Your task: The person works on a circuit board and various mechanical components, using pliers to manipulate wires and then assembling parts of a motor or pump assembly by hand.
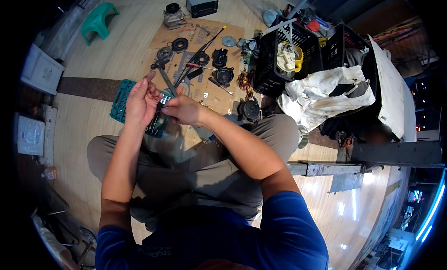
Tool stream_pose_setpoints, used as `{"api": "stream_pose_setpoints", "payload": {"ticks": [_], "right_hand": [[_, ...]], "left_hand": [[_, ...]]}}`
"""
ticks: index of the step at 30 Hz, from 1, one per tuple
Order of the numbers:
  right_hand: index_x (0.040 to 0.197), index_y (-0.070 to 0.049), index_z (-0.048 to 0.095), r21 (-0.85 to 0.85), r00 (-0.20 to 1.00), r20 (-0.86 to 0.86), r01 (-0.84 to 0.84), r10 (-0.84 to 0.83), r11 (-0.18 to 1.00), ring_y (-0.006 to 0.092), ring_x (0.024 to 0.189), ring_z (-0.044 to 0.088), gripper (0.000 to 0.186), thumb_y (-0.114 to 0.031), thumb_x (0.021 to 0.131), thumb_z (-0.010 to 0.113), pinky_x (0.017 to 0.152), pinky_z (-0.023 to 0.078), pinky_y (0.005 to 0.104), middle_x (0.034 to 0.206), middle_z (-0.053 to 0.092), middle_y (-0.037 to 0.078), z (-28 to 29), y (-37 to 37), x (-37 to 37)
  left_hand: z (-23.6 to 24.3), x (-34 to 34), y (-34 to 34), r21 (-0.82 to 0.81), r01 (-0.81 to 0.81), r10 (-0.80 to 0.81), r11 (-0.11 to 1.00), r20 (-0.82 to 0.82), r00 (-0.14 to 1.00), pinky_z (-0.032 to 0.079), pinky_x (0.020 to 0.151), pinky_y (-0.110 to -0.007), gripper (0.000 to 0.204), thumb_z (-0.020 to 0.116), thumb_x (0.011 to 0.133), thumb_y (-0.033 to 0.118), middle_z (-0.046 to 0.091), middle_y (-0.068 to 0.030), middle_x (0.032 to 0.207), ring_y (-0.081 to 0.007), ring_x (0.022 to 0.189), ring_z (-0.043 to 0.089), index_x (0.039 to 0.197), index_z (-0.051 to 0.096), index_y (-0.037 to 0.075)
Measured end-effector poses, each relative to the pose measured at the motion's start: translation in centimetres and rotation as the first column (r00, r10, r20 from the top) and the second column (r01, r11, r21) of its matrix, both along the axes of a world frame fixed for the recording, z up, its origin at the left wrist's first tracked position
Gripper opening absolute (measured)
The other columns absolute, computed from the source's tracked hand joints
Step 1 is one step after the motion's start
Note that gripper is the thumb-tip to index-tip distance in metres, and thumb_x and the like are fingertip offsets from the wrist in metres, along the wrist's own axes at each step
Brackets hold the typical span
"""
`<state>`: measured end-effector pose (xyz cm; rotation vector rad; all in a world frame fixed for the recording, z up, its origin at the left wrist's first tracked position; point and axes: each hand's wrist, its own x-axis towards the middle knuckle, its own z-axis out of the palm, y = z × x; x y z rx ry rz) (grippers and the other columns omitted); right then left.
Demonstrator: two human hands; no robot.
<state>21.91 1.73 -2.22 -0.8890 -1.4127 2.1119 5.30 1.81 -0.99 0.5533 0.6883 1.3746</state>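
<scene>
My right hand [185, 109] is closed, thumb and fingers pinched on a small dark and shiny piece [164, 100] too small to name. Close beside it on the left, my left hand [141, 102] is raised with its palm turned inward and fingers curled together. What those fingers hold, if anything, is hidden. Beneath both hands lies a green tool case [120, 101], opened out and partly covered by them. Just beyond the hands, a grey metal part with a long arm [166, 79] rests on a cardboard sheet [219, 98].
Several dark motor-like parts, including a round one [225, 76], and a red-handled screwdriver [194, 65] lie on the cardboard. At right, white cloth [321, 95] spreads beside black crates [302, 55]. A green stool [98, 22] and a car stereo [202, 6] stand farther off.
</scene>
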Motion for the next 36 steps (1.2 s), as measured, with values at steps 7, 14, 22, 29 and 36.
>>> {"api": "stream_pose_setpoints", "payload": {"ticks": [7, 14, 22, 29, 36], "right_hand": [[0.078, -0.009, 0.059, 0.076, 0.92, 0.272, -0.312, 0.281, 0.947, 0.005, 0.053, 0.045, 0.023, -0.027, 0.092, 0.056, 0.046, 0.037, 0.0212, 0.06, 0.048, -0.005, 0.6, 2.2, 3.5], [0.076, -0.006, 0.062, -0.073, 0.969, 0.214, -0.112, 0.126, 0.991, 0.0053, 0.053, 0.045, 0.021, -0.021, 0.09, 0.058, 0.045, 0.036, 0.0215, 0.063, 0.053, -0.002, -0.2, 3.0, 3.3], [0.082, 0.005, 0.063, 0.481, 0.858, 0.438, 0.03, -0.269, 0.876, 0.0133, 0.065, 0.052, 0.021, -0.016, 0.086, 0.059, 0.063, 0.044, 0.0303, 0.068, 0.059, 0.005, -0.4, 2.1, 2.2], [0.085, 0.002, 0.065, 0.494, 0.898, 0.321, 0.113, -0.301, 0.862, 0.0134, 0.063, 0.052, 0.02, -0.015, 0.09, 0.055, 0.059, 0.043, 0.0282, 0.069, 0.06, 0.006, -0.9, 1.2, 1.1], [0.084, -0.006, 0.06, 0.02, 0.987, -0.016, 0.157, -0.157, 0.987, 0.0083, 0.051, 0.046, 0.018, -0.015, 0.095, 0.049, 0.046, 0.036, 0.0222, 0.061, 0.051, -0.001, -1.0, -1.4, -0.7]], "left_hand": [[3.5, -1.6, -1.0, -0.015, 0.541, -0.541, 0.841, -0.059, 0.839, 0.03, 0.043, -0.02, 0.024, 0.045, 0.097, 0.018, 0.043, 0.0016, 0.06, -0.0068, 0.046, 0.036, 0.105, 0.055, -0.003], [2.9, 0.9, -2.0, -0.266, 0.511, -0.478, 0.817, -0.809, 0.343, 0.033, 0.045, -0.022, 0.018, 0.048, 0.093, 0.009, 0.049, 0.0011, 0.058, -0.0069, 0.049, 0.043, 0.089, 0.062, -0.001], [0.8, 1.5, -1.7, -0.107, 0.464, -0.167, 0.879, -0.982, 0.091, 0.044, 0.059, -0.035, 0.019, 0.051, 0.089, 0.012, 0.058, -0.0158, 0.064, -0.0254, 0.061, 0.058, 0.081, 0.059, -0.004], [-0.8, 2.6, -1.6, 0.085, 0.211, 0.079, 0.974, -0.996, 0.037, 0.046, 0.066, -0.04, 0.022, 0.048, 0.091, 0.012, 0.06, -0.0236, 0.074, -0.0364, 0.073, 0.061, 0.083, 0.06, -0.004], [-1.4, 3.0, -0.8, -0.116, -0.037, 0.023, 0.993, -0.116, 0.993, 0.051, 0.075, -0.034, 0.028, 0.04, 0.098, 0.016, 0.062, -0.0156, 0.099, -0.0226, 0.08, 0.062, 0.117, 0.05, -0.003]]}}
